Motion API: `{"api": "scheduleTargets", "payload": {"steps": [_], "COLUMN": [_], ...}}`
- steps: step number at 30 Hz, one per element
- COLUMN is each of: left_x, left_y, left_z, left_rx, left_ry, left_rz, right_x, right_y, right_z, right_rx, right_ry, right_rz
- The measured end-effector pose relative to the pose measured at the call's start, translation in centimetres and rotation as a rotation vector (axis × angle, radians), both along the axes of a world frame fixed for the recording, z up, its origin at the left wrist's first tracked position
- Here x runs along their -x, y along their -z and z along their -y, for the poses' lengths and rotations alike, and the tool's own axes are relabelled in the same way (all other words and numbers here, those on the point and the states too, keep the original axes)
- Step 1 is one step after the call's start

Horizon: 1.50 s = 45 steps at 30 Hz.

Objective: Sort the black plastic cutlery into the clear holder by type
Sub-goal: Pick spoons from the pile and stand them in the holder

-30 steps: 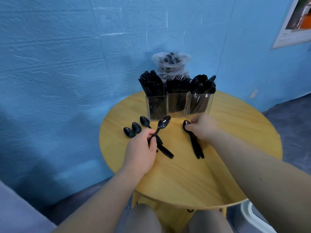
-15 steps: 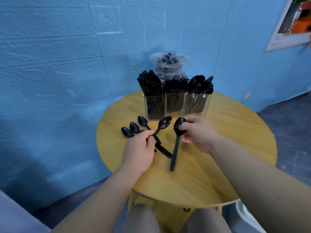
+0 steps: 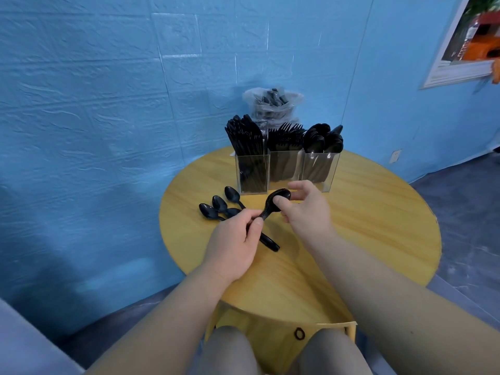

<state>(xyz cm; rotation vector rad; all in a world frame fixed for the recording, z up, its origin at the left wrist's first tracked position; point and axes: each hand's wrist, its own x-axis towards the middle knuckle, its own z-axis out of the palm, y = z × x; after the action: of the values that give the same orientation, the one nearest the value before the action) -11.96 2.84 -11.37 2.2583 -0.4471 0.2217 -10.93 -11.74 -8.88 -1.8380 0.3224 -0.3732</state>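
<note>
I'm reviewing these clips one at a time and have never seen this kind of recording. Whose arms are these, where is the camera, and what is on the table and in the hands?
There is no machine here. A person wears one wide-angle camera on the head, so you look down along their own two bare arms; the knees show at the bottom.

In front is a round yellow table against a blue wall. At its far side stands a clear holder with three compartments: knives on the left, forks in the middle, spoons on the right. Behind it sits a plastic bag of more black cutlery. A few loose spoons lie on the table, left of the hands.

The left hand grips the handle end of a small stack of black spoons, while the right hand pinches the bowl end.
</note>
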Motion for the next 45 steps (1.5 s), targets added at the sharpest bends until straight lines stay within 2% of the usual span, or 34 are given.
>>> {"api": "scheduleTargets", "payload": {"steps": [11,15,19,22,25,30,34,37,41,45], "left_x": [0.3,-0.6,-3.0,-5.2,-7.2,-9.8,-11.0,-11.3,-11.2,-9.6], "left_y": [-0.4,-3.2,-7.2,-9.4,-10.4,-10.0,-9.2,-8.9,-8.4,-7.7], "left_z": [0.2,1.9,4.9,7.0,9.0,10.4,10.5,10.6,10.4,8.5], "left_rx": [-0.195,-0.256,-0.314,-0.43,-0.564,-0.719,-0.769,-0.755,-0.723,-0.537], "left_ry": [0.04,0.12,0.079,0.048,0.05,0.068,0.071,0.067,0.069,0.02], "left_rz": [0.143,0.242,0.397,0.463,0.444,0.468,0.487,0.531,0.557,0.62], "right_x": [2.1,2.8,1.6,0.1,-1.9,-5.9,-8.3,-9.6,-10.2,-8.8], "right_y": [-1.4,-4.0,-8.8,-12.6,-14.8,-13.4,-10.8,-8.4,-6.8,-6.8], "right_z": [2.5,4.6,9.3,12.8,14.7,14.5,14.1,13.9,14.2,13.4], "right_rx": [-0.056,0.102,0.23,0.446,0.741,1.009,1.141,1.244,1.201,1.038], "right_ry": [-0.182,-0.153,0.075,0.238,0.26,0.123,0.043,-0.1,-0.191,-0.049], "right_rz": [0.019,0.117,0.385,0.547,0.632,0.572,0.303,0.157,0.097,0.329]}}
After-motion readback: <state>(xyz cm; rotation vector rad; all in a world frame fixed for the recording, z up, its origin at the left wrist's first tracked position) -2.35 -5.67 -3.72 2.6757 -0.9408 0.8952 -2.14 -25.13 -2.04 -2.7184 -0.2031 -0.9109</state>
